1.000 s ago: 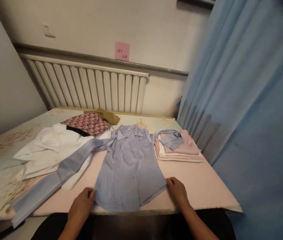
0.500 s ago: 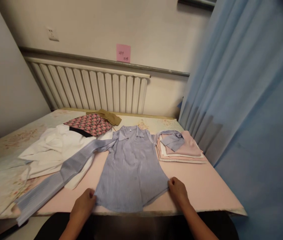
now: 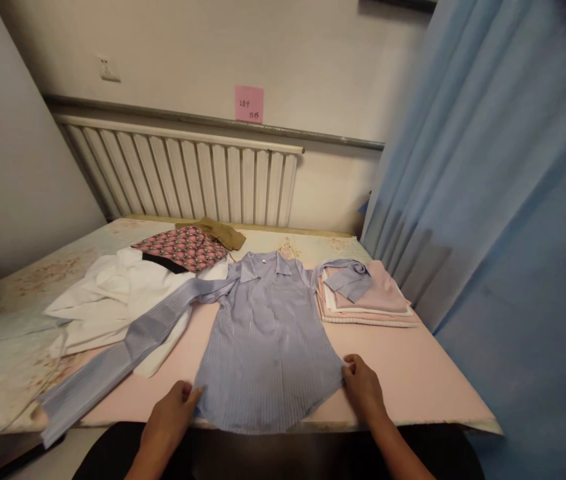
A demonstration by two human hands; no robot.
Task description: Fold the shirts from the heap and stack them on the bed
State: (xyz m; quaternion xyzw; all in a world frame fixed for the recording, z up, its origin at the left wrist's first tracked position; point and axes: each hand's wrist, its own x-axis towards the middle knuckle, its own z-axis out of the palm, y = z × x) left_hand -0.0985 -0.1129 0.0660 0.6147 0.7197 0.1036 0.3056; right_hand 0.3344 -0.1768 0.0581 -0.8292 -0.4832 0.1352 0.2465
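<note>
A blue-grey pleated collared shirt lies front up, its collar toward the wall and its curved hem reaching over the table's near edge. My left hand pinches the left hem corner, the thumb lying on top of the cloth. At the right hem corner, my right hand holds the fabric between thumb and fingers. One sleeve stretches to the lower left, with its cuff hanging past the edge. The other sleeve lies bent and bunched on a stack of folded pink and white clothes.
Left of the shirt lie a crumpled white garment, a pink patterned garment with a black band and a brown cloth. A blue curtain hangs along the right. Behind the table stands a radiator. A white cable crosses the left edge.
The front hem has spread into a smoother curve, and its right-hand part has dropped nearer the edge. My left thumb has come over the cloth. The view has shifted slightly.
</note>
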